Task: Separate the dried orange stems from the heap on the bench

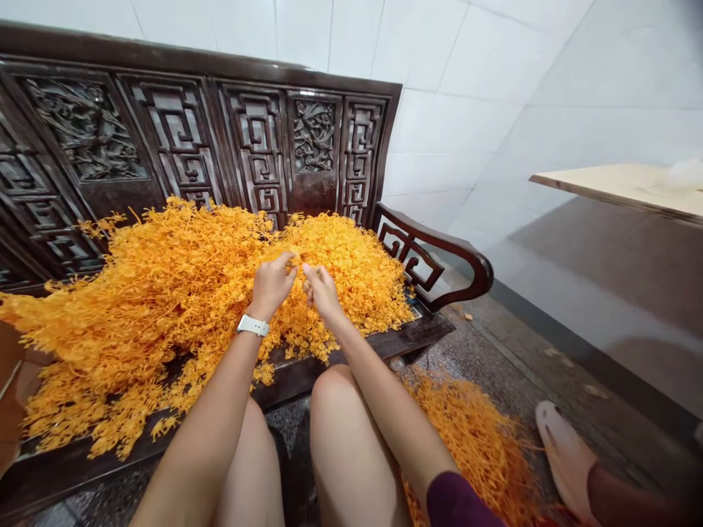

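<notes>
Purple sleeve [455, 503], lowest in view on the right arm, is ending above a bare forearm, and two bare knees [335, 395] are sitting just in front of the bench edge. Left hand [271, 285], wearing a white watch strap [253, 326], and right hand [321, 290] are reaching over the heap, close together and almost meeting. The fingertips [291, 258] of each are pinching closed on thin strands, though exactly which strands is too fine to tell. Heaped orange branching sprigs [165, 293], dense, feathery, dry-looking and finely forked, are lying in a deep mound across the seat of a carved dark wooden bench [258, 146] and spilling over its front edge. A second drift of sprigs [472, 446] is lying on a speckled stone floor [494, 359], beside a pale slip-on shoe [565, 454] with a dark cuff above it. A curved bench armrest [439, 249] is rising right of the mound, and a brown object [14, 388] is edging in at the left. Farther off, a pale wooden tabletop [615, 183] is jutting out before a white tiled wall [455, 124].
</notes>
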`<state>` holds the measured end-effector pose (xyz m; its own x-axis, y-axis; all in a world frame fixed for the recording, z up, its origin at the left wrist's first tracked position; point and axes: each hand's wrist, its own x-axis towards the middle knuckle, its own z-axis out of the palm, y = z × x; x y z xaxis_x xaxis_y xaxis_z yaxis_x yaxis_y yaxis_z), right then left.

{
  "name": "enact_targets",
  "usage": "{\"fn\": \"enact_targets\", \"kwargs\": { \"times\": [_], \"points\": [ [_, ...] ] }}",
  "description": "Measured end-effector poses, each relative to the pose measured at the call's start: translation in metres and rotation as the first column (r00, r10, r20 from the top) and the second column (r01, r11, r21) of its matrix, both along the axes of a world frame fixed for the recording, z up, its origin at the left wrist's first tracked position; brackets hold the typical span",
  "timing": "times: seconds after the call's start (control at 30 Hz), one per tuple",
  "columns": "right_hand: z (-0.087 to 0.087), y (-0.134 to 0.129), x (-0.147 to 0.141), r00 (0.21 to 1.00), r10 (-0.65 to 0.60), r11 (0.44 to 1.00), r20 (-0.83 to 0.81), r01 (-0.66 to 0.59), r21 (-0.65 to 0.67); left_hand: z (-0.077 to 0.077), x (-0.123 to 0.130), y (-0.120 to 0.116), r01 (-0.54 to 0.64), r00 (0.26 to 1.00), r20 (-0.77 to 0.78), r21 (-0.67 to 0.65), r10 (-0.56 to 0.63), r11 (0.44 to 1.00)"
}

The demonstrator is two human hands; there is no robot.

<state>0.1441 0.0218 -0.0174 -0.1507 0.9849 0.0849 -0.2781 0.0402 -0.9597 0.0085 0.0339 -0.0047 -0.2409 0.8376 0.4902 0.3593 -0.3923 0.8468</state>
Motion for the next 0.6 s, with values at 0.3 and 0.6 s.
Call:
{"fn": "enact_targets", "kwargs": {
  "times": [0.3, 0.6],
  "points": [
    [-0.023, 0.046, 0.005, 0.970, -0.096, 0.952, 0.224, 0.024, 0.305, 0.005, 0.003, 0.007, 0.495, 0.786, 0.551, -0.294, -0.278, 0.817],
    [-0.013, -0.013, 0.004, 0.904, -0.112, 0.830, 0.412, -0.142, 0.539, 0.003, 0.003, 0.019, 0.288, 0.568, 0.823, -0.182, -0.014, 0.940]
  ]
}}
